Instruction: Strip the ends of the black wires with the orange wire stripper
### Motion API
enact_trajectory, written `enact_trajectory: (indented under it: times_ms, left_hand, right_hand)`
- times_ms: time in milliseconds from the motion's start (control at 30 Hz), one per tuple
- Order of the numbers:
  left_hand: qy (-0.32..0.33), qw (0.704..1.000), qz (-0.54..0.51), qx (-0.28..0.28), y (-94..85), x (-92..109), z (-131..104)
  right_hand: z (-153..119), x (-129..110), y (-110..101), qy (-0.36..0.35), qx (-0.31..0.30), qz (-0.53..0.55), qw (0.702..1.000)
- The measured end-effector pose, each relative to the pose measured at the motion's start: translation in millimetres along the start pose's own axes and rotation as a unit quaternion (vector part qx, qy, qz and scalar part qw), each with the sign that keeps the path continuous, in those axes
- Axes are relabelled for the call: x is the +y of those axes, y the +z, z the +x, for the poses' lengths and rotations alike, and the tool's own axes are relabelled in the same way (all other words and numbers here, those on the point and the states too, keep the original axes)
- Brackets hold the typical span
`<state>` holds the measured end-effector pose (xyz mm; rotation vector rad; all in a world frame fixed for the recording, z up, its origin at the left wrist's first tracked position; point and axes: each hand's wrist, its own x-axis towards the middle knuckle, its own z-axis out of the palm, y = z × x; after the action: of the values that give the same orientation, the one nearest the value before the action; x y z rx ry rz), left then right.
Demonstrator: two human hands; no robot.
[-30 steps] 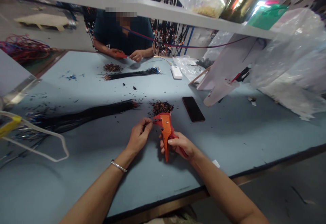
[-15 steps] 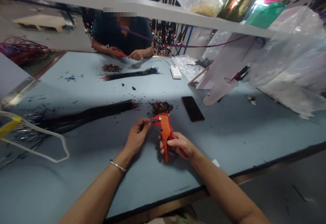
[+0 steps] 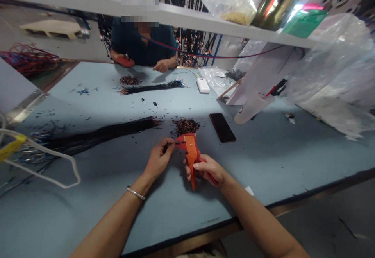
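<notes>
My right hand (image 3: 206, 169) is wrapped round the handles of an orange and red wire stripper (image 3: 191, 152). My left hand (image 3: 159, 156) pinches a thin black wire (image 3: 177, 143), whose end meets the red jaw of the tool. Just beyond the jaws lies a pile of small black and copper-coloured scraps (image 3: 186, 127). To the left, a long bundle of black wires (image 3: 102, 135) stretches across the blue table (image 3: 164, 219), its copper ends toward the pile.
A black phone (image 3: 222, 128) lies right of the pile. Across the table a person's hands (image 3: 161, 65) are near a shorter wire bundle (image 3: 152, 88). A white cable loop (image 3: 76, 172) is at left; a shelf (image 3: 181, 13) crosses above.
The view has shifted slightly, with my hands and the tool in nearly the same pose. Across the table, the person's two hands have moved apart.
</notes>
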<state>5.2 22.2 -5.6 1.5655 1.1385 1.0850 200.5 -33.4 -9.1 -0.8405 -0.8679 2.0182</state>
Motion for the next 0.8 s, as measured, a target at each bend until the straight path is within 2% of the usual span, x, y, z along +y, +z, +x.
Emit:
enact_trajectory:
  times_ms: [800]
  left_hand:
    - [-0.011,0.999,-0.041,0.03,-2.6,0.3,0.7]
  right_hand:
    - [2.8,9.1,2.4,-0.034,0.053,-0.053,0.997]
